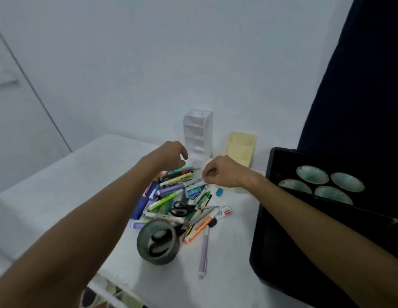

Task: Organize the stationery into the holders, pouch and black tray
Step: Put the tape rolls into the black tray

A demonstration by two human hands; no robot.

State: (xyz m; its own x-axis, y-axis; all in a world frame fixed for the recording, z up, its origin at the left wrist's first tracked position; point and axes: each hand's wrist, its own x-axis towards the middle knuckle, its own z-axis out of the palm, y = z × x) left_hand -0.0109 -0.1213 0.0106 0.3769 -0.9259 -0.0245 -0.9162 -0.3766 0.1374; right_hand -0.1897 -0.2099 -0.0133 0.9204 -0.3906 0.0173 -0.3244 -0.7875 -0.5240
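Black tray [263, 230] holding four shell dishes [312, 175], white holder [199, 132] empty

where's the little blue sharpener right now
In the head view the blue sharpener lies on the white table, just under the right hand, at the right edge of the stationery pile.

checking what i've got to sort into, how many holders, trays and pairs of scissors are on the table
holders: 2, the white holder and the yellow holder
black tray: 1
scissors: 2, small pair, large pair
total: 5
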